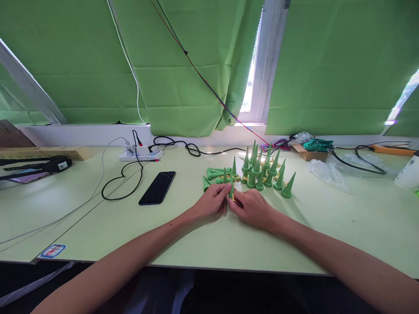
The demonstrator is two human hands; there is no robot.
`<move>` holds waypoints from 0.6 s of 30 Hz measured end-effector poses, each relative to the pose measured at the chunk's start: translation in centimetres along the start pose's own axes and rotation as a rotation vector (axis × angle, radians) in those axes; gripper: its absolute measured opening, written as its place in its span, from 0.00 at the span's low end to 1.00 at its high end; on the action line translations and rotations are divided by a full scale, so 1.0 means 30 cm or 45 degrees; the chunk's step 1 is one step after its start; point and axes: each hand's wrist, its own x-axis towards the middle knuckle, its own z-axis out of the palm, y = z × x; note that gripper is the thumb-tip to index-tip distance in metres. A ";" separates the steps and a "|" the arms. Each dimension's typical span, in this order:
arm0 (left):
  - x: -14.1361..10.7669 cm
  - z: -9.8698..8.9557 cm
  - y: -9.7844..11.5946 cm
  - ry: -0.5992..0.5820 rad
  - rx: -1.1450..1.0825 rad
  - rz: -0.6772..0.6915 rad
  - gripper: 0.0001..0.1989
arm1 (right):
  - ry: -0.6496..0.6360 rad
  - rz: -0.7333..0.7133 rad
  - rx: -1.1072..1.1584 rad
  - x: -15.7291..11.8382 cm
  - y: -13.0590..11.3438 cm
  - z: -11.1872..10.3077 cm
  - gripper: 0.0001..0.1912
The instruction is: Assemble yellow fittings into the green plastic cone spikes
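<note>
In the head view my left hand (213,199) pinches a green cone (231,186) from its left side, just in front of a group of similar cones. My right hand (250,206) is closed at the right of that cone, its fingers around a small yellow piece (233,198) at the cone's lower part. Several green cones (259,179) stand upright behind and to the right of my hands, with yellow pieces among them. More green cones (218,171) lie on their sides behind my left hand. My fingers partly hide the held parts.
A black phone (157,188) lies on the pale green table (203,244) to the left. Behind it are a white power strip (140,154) and black cables. At the back right are a small cardboard box (309,153), clear plastic wrap (328,174) and a white bottle (408,173).
</note>
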 end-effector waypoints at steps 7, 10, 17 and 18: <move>-0.002 -0.003 0.004 -0.025 0.009 -0.005 0.25 | -0.007 -0.005 -0.023 0.002 -0.001 0.003 0.18; -0.001 -0.004 0.001 -0.019 0.001 -0.011 0.25 | -0.016 -0.001 -0.040 0.001 0.000 0.007 0.18; -0.001 -0.003 0.011 -0.035 0.000 -0.005 0.25 | -0.004 0.007 0.003 0.002 0.001 0.006 0.18; -0.002 -0.001 0.014 -0.027 -0.020 -0.008 0.25 | -0.008 0.011 0.020 0.002 0.001 0.005 0.19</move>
